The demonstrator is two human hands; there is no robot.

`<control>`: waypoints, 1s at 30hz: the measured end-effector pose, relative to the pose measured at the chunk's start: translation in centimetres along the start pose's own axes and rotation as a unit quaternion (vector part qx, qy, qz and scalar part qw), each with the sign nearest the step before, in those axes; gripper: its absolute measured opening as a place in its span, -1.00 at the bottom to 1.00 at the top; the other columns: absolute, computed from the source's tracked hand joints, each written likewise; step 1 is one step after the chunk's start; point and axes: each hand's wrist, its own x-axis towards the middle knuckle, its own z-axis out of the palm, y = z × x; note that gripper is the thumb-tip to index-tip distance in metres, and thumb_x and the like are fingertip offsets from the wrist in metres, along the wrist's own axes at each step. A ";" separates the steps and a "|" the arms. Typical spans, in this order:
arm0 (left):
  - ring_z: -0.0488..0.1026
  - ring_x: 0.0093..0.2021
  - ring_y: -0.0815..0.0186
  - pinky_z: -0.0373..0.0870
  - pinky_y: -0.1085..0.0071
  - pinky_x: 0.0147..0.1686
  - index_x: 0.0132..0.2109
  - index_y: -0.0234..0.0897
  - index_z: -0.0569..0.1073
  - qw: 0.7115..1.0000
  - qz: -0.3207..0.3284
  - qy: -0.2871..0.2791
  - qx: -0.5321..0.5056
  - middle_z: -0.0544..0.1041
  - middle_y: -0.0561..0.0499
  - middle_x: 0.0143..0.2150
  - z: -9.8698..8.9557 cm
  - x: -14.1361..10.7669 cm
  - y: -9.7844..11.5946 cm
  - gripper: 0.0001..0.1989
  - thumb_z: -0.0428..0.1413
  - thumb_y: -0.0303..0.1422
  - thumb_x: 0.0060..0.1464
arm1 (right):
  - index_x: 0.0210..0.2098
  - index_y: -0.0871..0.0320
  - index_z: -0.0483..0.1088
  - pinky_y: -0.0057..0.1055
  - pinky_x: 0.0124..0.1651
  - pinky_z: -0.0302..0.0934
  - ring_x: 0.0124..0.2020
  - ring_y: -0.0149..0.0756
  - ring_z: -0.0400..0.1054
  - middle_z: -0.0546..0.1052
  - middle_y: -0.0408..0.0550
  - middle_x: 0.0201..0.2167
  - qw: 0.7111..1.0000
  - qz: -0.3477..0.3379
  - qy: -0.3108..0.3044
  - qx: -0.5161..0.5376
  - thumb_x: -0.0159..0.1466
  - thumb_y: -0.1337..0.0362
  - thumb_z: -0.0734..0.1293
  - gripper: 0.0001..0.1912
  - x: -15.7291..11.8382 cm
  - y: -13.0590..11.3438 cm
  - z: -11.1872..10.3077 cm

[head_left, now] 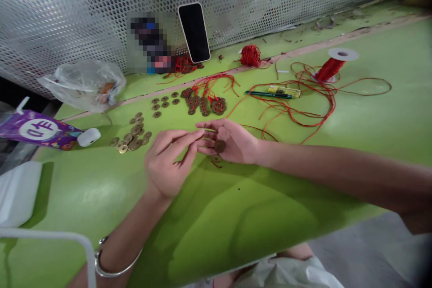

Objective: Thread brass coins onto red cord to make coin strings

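Note:
My left hand (168, 159) is closed in a pinch, with the edge of a brass-coloured coin (200, 136) showing at its fingertips. Opposite it, my right hand (232, 141) is palm up with fingers loosely extended, holding a dark round coin (219, 146). The two hands meet at the fingertips. Just below the right hand lies another holed coin (216, 158) beside a short red cord. Loose holed coins (135, 130) are piled left of my hands, and several more (164, 99) lie in short rows. Behind them are coins strung on red cord (204, 104).
Red cord runs from a white spool (342, 54) across the right side. A green pen (270, 94), red cord ball (250, 56) and propped phone (195, 31) stand behind. At left are a plastic bag (86, 83), purple packet (40, 128) and white earphone case (89, 137).

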 end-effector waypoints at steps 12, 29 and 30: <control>0.46 -0.37 0.37 0.43 0.38 -0.35 -0.23 -0.21 0.55 0.997 -0.062 0.009 -0.033 0.55 0.05 -0.34 0.1 -0.2 -0.4 -0.84 0.23 -0.51 0.01 | -0.48 0.22 0.27 -0.62 -0.60 -0.01 -0.65 -0.55 0.04 0.22 -0.23 -0.60 0.991 -0.025 -0.086 -0.096 0.32 0.32 0.19 -0.76 0.1 0.7 -0.7; 0.47 -0.19 0.31 0.49 0.35 -0.16 -0.04 -0.15 0.53 0.978 -0.176 -0.061 -0.098 0.54 0.00 -0.14 0.1 -0.2 -0.2 -0.76 0.16 -0.33 0.13 | -0.51 0.18 0.17 -0.53 -0.58 -0.29 -0.64 -0.53 -0.20 0.05 -0.31 -0.66 0.978 -0.069 -0.131 -0.144 0.25 0.25 0.24 -0.76 0.2 1.1 -1.2; 0.47 -0.19 0.33 0.49 0.37 -0.18 -0.03 -0.14 0.53 0.972 -0.194 -0.057 -0.121 0.54 0.00 -0.14 0.1 -0.2 -0.2 -0.75 0.17 -0.33 0.12 | -0.51 0.18 0.17 -0.53 -0.58 -0.30 -0.64 -0.53 -0.20 0.05 -0.31 -0.66 0.979 -0.067 -0.133 -0.143 0.26 0.25 0.23 -0.76 0.2 1.0 -1.2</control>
